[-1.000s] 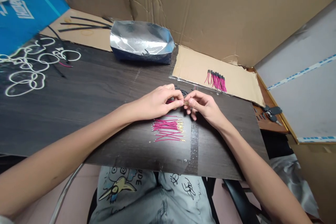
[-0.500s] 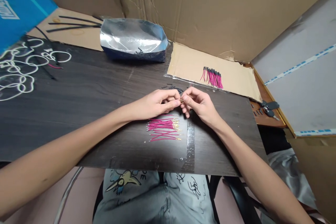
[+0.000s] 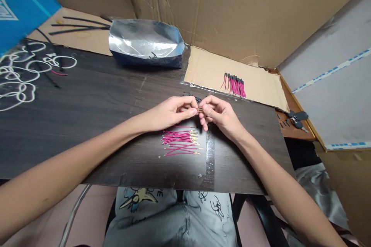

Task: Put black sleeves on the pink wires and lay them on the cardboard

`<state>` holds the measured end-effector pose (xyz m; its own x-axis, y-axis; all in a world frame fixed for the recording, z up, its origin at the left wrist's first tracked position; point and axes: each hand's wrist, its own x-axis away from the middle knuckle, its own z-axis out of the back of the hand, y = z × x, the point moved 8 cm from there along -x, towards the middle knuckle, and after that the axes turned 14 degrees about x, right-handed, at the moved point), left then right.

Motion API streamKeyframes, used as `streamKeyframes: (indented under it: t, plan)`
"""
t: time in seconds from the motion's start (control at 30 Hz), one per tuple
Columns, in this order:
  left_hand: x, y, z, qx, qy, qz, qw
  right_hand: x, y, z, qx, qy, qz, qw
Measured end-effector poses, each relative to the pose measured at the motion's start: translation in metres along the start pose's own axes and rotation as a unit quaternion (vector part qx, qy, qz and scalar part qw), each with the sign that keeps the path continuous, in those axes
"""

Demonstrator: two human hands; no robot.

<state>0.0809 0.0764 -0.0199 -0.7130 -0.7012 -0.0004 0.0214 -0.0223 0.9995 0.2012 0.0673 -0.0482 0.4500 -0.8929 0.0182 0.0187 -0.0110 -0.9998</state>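
Note:
Pinched between my fingertips is a thin wire with a gold-coloured metal end [image 3: 199, 109]. My left hand [image 3: 178, 112] is closed on it from the left, fingers curled. From the other side my right hand [image 3: 222, 115] pinches it between thumb and forefinger, with the lower fingers bent. Whatever else the right fingertips cover is hidden. Just below the hands lies a pile of short magenta wires [image 3: 179, 137], most with gold-coloured pins at their right ends. Behind the fingers, several short black tubes [image 3: 191, 95] are scattered on the dark table [image 3: 121, 96], partly covered by my hands.
An open silver-lined bag [image 3: 146, 42] stands at the back. A cardboard sheet [image 3: 261, 88] to the right bears a bundle of magenta wires with black-sleeved ends [image 3: 235, 85]. Loops of white cord [image 3: 21, 69] lie at left. Keys [image 3: 297, 119] rest on a wooden ledge at right.
The fingertips have shifted slightly on the wire, and a bit more of its metal end shows between them. Both hands stay in nearly the same place.

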Motion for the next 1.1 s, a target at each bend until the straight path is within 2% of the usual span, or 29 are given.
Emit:
streamKeyframes:
  t: [0.17,0.23,0.33,0.43,0.57,0.67,0.77,0.97,1.03,1.1]
  plan:
    - [0.0,0.0,-0.002,0.012,-0.013,0.0,1.0,-0.001,0.004,-0.001,-0.003,-0.021,-0.015,1.0]
    - [0.0,0.0,0.002,0.014,0.005,0.006,1.0,-0.002,0.004,0.005,0.03,0.012,-0.016,0.999]
    - [-0.001,-0.001,0.017,0.05,0.077,0.013,0.996,0.0,-0.004,0.024,0.131,0.117,0.017,0.984]
    - [-0.001,-0.001,0.035,0.107,0.154,0.003,0.982,0.003,-0.017,0.033,0.303,0.191,0.061,0.932]
    - [-0.001,-0.001,0.049,0.12,0.211,-0.013,0.97,0.002,-0.018,0.022,0.464,0.197,0.053,0.862]
    - [-0.001,-0.001,0.05,0.103,0.219,-0.015,0.97,0.0,-0.015,0.012,0.543,0.212,0.031,0.812]
    - [0.0,-0.001,0.05,0.069,0.222,-0.022,0.972,-0.003,-0.017,0.002,0.6,0.214,0.043,0.769]
    - [-0.001,0.0,0.05,-0.039,0.209,-0.031,0.977,-0.008,-0.018,-0.017,0.696,0.167,0.079,0.693]
    - [-0.001,-0.001,0.049,-0.071,0.201,-0.03,0.976,-0.009,-0.014,-0.02,0.72,0.152,0.067,0.674]
    - [-0.001,-0.002,0.048,-0.095,0.193,-0.027,0.976,-0.009,-0.01,-0.02,0.727,0.138,0.06,0.67]
